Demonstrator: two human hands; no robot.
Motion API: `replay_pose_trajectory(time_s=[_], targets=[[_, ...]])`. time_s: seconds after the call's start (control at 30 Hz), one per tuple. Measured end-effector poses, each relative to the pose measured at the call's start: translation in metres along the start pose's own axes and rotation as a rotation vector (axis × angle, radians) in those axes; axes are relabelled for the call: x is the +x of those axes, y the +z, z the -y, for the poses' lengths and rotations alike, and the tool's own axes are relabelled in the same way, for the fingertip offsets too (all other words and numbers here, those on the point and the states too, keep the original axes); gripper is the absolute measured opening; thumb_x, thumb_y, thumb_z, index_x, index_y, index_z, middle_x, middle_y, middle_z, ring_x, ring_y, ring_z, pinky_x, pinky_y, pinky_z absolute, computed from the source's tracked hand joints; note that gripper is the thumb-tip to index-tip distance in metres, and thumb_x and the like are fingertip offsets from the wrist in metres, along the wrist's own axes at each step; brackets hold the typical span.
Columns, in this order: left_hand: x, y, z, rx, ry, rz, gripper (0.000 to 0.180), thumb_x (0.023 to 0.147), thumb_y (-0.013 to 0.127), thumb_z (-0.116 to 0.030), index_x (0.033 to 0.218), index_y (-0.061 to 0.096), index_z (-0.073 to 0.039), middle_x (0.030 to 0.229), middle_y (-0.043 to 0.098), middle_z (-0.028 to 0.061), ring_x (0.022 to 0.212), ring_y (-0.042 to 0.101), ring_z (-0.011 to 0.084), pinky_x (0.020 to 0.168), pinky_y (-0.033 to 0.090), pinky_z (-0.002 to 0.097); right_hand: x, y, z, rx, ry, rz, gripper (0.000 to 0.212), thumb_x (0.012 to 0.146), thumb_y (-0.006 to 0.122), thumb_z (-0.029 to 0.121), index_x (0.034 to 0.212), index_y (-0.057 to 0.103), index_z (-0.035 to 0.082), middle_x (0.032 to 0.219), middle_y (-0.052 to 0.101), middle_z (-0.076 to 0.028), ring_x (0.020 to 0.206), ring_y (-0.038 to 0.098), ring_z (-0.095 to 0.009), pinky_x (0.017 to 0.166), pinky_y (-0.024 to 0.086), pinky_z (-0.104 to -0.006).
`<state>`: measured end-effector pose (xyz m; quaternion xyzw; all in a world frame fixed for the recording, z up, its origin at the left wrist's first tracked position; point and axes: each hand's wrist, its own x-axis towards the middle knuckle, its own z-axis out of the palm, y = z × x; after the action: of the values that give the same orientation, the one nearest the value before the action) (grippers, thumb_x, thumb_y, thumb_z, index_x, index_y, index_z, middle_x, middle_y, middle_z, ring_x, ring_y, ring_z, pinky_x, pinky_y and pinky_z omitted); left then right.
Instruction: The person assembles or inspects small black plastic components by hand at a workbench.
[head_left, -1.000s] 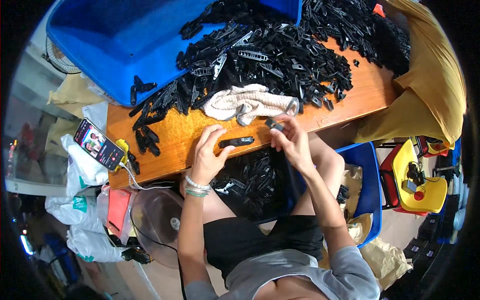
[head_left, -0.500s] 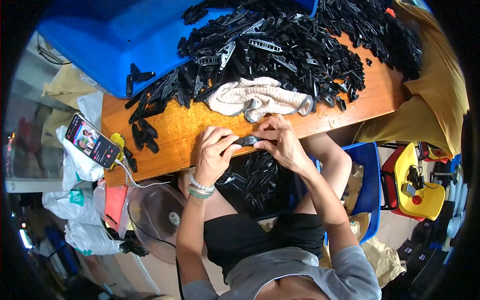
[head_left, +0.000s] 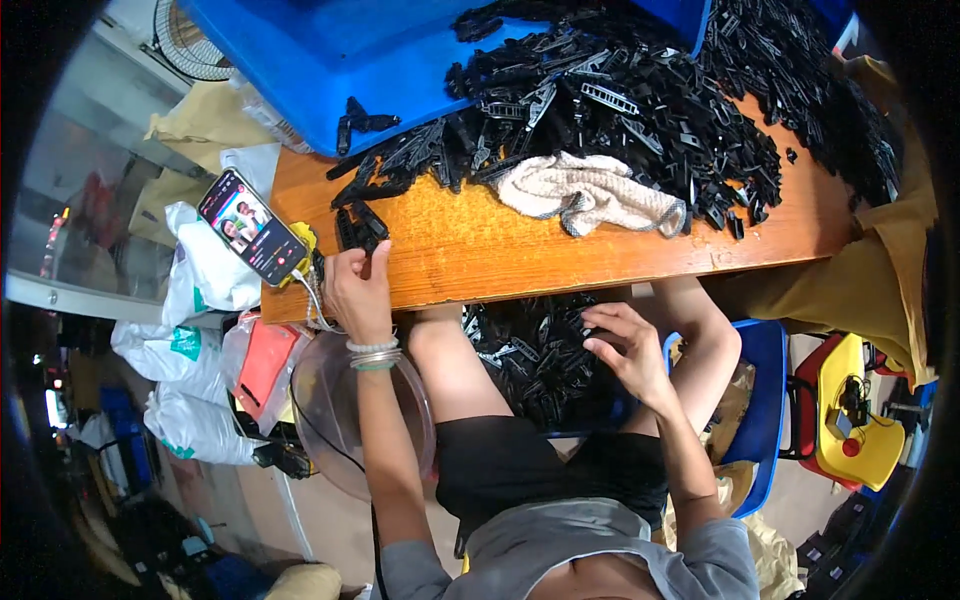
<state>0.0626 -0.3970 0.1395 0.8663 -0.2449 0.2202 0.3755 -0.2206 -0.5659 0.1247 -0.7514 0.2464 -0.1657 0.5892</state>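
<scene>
My left hand (head_left: 358, 295) is at the front left of the wooden table, its thumb and fingers apart around the near end of a small group of black plastic clips (head_left: 360, 225). Whether the fingertips touch a clip is hard to see. Lower down, my right hand (head_left: 630, 350) is open, thumb and fingers spread, beside the heap of black plastic parts (head_left: 530, 360) that lies between my legs under the table's edge. No part shows clearly in its fingers. A crumpled white cloth (head_left: 590, 195) lies on the table beyond both hands.
A large pile of black parts (head_left: 640, 100) covers the back of the wooden table (head_left: 440, 260), beside a blue tub (head_left: 290, 60). At the left edge stands a phone (head_left: 255, 228) with a white cable. Another blue bin (head_left: 755, 400) and a yellow chair (head_left: 850, 430) are at right.
My hands have parted from the black plastic clip they held together. The left has gone to the clips at the table's left; the right has dropped below the table edge. The view has shifted.
</scene>
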Motion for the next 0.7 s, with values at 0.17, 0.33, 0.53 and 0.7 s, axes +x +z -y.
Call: replay_pose_trajectory(time_s=[0.17,0.33,0.53,0.7], targets=[[0.007,0.002,0.03,0.154,0.18,0.036,0.012,0.079,0.066,-0.007,0.091,0.064,-0.002,0.086,0.053,0.0124,0.08,0.053,0.0316,0.071,0.043,0.0414,-0.004,0.002,0.001,-0.025,-0.037,0.046,0.02,0.085,0.065,0.004,0.105,0.068,-0.001,0.104,0.063,-0.011,0.09,0.062,-0.018,0.074,0.052,-0.0276],[0.019,-0.007,0.02,0.321,0.527,0.206,0.028,0.073,0.062,0.002,0.1,0.064,-0.004,0.101,0.053,0.0124,0.099,0.05,0.0326,0.085,0.04,0.0432,-0.018,-0.004,-0.017,-0.084,-0.032,0.007,0.018,0.083,0.066,0.004,0.099,0.069,-0.001,0.095,0.065,-0.014,0.088,0.063,-0.023,0.078,0.049,-0.0309],[0.013,-0.03,0.012,0.034,0.573,0.319,0.022,0.074,0.065,0.002,0.095,0.061,-0.002,0.1,0.06,0.0089,0.094,0.056,0.0269,0.082,0.044,0.0367,-0.025,0.007,-0.03,-0.073,0.016,0.049,0.017,0.083,0.066,0.004,0.099,0.069,-0.002,0.094,0.066,-0.013,0.088,0.063,-0.024,0.078,0.049,-0.0306],[-0.046,-0.102,0.052,-0.527,-0.185,0.399,0.027,0.075,0.073,0.0,0.1,0.062,0.0,0.094,0.061,0.0026,0.079,0.055,0.0132,0.071,0.046,0.0248,-0.029,0.008,-0.035,-0.045,0.032,0.048,0.018,0.084,0.066,0.005,0.1,0.07,-0.001,0.091,0.065,-0.012,0.086,0.061,-0.021,0.078,0.047,-0.0295]])
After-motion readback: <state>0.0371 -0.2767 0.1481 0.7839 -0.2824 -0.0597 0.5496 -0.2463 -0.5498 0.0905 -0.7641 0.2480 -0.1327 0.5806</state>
